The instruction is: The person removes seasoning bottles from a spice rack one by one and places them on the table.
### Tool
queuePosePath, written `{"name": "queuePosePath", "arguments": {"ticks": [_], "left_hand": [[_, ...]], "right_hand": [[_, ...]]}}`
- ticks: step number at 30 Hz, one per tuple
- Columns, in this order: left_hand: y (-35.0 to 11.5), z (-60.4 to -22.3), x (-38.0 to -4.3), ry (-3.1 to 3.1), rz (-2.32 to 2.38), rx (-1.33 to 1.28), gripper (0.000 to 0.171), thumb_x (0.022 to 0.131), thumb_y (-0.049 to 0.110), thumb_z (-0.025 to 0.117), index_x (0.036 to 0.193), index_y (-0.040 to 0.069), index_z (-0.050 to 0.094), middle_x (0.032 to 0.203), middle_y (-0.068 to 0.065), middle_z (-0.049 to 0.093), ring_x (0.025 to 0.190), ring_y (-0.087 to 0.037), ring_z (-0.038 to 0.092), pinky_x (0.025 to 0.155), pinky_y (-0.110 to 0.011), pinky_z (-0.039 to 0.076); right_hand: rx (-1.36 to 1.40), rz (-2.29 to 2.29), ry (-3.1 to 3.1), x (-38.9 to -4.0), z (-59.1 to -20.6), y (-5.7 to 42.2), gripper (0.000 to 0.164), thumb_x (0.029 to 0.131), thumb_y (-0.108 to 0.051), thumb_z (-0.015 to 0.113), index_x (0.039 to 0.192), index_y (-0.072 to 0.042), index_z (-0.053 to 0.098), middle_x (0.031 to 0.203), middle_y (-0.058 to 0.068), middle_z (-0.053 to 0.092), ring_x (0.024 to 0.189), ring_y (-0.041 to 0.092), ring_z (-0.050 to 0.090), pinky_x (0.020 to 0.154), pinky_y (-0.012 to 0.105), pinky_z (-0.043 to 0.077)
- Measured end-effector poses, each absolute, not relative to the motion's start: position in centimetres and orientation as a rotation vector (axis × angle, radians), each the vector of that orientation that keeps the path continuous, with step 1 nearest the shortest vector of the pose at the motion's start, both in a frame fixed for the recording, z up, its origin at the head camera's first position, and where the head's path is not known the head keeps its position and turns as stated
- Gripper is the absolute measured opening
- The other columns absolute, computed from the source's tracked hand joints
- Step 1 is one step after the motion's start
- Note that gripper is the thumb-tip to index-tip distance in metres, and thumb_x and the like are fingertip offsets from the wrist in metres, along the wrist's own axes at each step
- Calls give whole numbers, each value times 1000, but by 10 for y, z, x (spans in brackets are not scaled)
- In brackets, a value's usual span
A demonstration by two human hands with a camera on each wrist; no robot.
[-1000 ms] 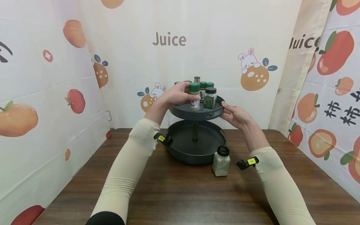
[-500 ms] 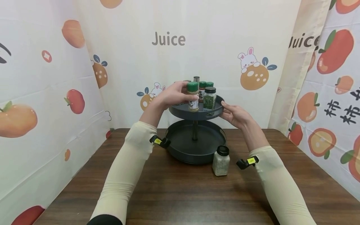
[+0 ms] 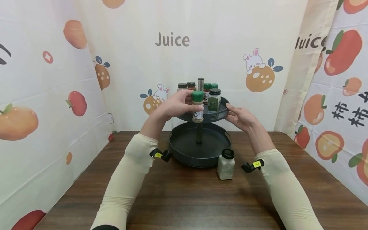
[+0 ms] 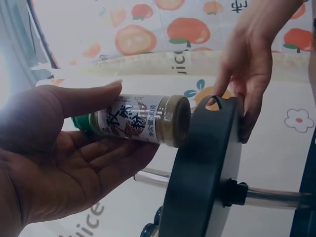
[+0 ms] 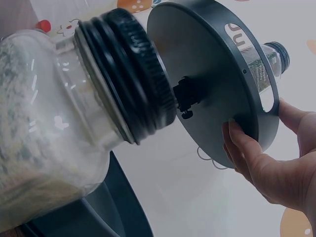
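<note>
My left hand [image 3: 179, 103] pinches a small spice bottle [image 3: 197, 110] with a green cap between thumb and fingers. In the head view the bottle is upright and overlaps the front rim of the upper tray [image 3: 217, 116] of a dark two-tier stand. The left wrist view shows its white label [image 4: 129, 117] and brownish powder, with the base close to the tray's rim. My right hand [image 3: 241, 118] grips the right side of that rim. In the right wrist view its thumb is at the outer wall and its fingers [image 5: 242, 143] lie under the tray.
On the upper tray stand a black-lidded jar of green herbs [image 3: 214, 103], green-capped bottles [image 3: 207, 91] and dark-lidded jars [image 3: 182, 86] around the centre post [image 3: 200, 83]. A black-lidded jar [image 3: 226, 166] stands on the wooden table [image 3: 184, 198], right in front of the lower tray [image 3: 187, 150].
My left hand has carried the green-capped bottle slightly left, then down across the upper tray's front rim. Dark-lidded jars behind it have come into view. My right hand stays on the rim.
</note>
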State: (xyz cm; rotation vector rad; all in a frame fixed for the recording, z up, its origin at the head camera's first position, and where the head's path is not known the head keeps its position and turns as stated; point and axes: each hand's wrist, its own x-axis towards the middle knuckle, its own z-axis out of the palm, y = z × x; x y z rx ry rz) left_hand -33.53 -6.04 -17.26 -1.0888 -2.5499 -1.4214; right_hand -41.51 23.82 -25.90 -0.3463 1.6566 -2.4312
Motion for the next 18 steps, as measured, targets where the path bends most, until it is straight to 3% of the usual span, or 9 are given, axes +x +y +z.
{"name": "queuePosePath", "arguments": {"ticks": [9, 18], "left_hand": [[-63, -196, -322, -2489, -1449, -1062, 54, 90, 21, 72, 135, -1, 51, 127, -15, 65, 114, -19, 61, 102, -48, 47], [-66, -209, -304, -2472, -1433, -1143, 46, 90, 24, 73, 128, 4, 57, 119, -9, 68, 109, -13, 63, 98, -46, 50]], "right_hand": [[-328, -2432, 1661, -414, -260, 239, 73, 94, -25, 66, 149, 6, 29, 110, 10, 64, 101, 16, 67, 86, 26, 57], [-327, -2437, 1657, -413, -258, 238, 74, 94, -24, 66, 150, 6, 28, 111, 12, 64, 101, 17, 67, 85, 26, 57]]}}
